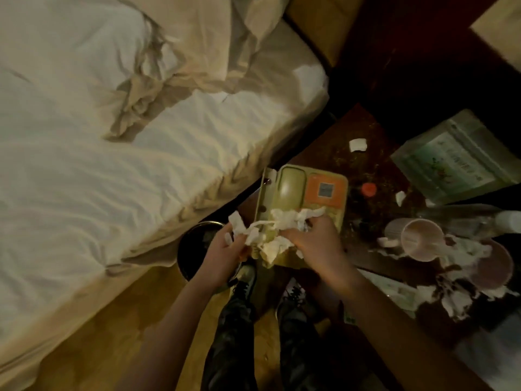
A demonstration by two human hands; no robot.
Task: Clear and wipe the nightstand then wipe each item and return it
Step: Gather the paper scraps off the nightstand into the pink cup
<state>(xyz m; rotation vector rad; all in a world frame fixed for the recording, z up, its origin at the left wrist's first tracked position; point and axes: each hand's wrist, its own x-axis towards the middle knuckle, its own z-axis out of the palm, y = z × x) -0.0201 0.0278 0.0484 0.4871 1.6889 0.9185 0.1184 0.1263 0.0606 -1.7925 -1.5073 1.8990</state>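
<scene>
Across the left and upper left of the frame it's all bed point(112, 136), rumpled white sheets, nothing to do with the job yet. Just right of the bed's corner, lower centre, sits a dark round bin point(194, 244) on the floor, which I'd guess is parked there so the trash can drop straight in. Left hand point(225, 248) is right over it, fingers pinched around a wad of crumpled tissue point(270, 235). Right hand point(314, 238) is clenched on the other end of the same wad, pressing down on the front of the telephone point(298, 193), so it looks like they're scooping the tissue off the phone keys with both hands so no bits fall. The phone is resting on the near-left corner of the nightstand point(332, 153), whose dark top is speckled with crumbs and a couple of small paper scraps. Further right there's an orange bottle cap point(368, 189), then a tissue pack point(451, 159) in the upper right, and toward the right edge a tipped-over cup point(420, 239) with more shredded tissue around it. So my read: clearing stage, barely started, no wiping done yet.
</scene>
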